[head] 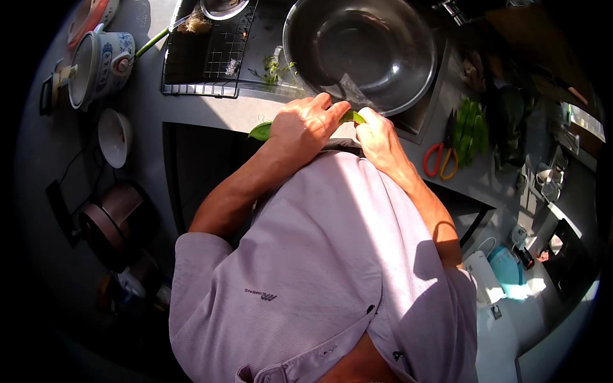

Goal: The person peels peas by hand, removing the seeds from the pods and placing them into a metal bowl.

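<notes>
My left hand (304,122) is closed around a long green bean pod (261,130), whose one end sticks out to the left of my fingers. Between the two hands a short stretch of the pod shows, and my right hand (378,134) pinches its other end. Both hands are at the counter's front edge, just below a large steel bowl (364,43). Inside the bowl near its lower rim is a clear, film-like patch that I cannot make out. More flat green pods (470,129) lie on the counter at the right, beside scissors (441,160) with red and orange handles.
A black wire rack (201,91) and green scraps (273,69) are left of the bowl. Farther left stand a white electric pot (103,67), a white bowl (115,138) and a pinkish appliance (115,215). A teal container (507,270) is at the lower right.
</notes>
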A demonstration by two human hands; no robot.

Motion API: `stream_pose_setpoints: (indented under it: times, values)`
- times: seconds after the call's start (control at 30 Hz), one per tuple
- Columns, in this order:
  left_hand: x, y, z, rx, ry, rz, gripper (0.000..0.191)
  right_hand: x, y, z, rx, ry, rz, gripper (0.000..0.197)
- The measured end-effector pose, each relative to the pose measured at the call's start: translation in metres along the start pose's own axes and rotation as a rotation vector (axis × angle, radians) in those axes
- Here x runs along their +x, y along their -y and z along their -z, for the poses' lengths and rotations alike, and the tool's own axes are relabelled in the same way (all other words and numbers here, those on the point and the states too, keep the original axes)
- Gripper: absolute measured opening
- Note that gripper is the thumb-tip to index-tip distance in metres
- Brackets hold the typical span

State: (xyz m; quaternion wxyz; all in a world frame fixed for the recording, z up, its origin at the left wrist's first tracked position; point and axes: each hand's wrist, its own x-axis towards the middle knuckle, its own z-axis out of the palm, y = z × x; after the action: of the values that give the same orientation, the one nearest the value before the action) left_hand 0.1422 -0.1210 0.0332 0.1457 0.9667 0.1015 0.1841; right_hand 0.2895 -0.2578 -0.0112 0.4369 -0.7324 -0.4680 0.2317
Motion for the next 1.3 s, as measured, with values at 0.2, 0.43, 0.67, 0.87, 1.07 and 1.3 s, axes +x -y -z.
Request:
stream_pose_setpoints:
  times: [0.2, 0.43, 0.67, 0.87, 1.07, 1.3]
  values:
    - [-0.005, 0.011, 0.003, -0.078, 0.012, 0.033, 0.028, 0.003, 0.004, 0.004, 0.016, 0.164, 0.059, 0.014]
    - [-0.007, 0.021, 0.006, -0.119, 0.180, 0.072, 0.029, 0.003, 0.013, 0.010, 0.010, 0.269, 0.012, 0.014]
    - [-0.009, 0.030, 0.008, -0.197, 0.255, 0.063, 0.030, 0.003, 0.012, 0.010, 0.006, 0.322, 0.047, 0.014]
    - [-0.016, 0.051, 0.026, -0.339, 0.366, 0.102, 0.030, 0.007, 0.030, -0.006, 0.056, 0.365, 0.018, 0.012]
    - [-0.029, 0.075, 0.046, -0.365, 0.425, 0.124, 0.029, 0.012, 0.061, -0.027, 0.147, 0.367, -0.042, 0.018]
    - [-0.035, 0.104, 0.062, -0.489, 0.126, -0.083, 0.025, 0.031, 0.102, -0.054, 0.374, 0.276, -0.172, 0.024]
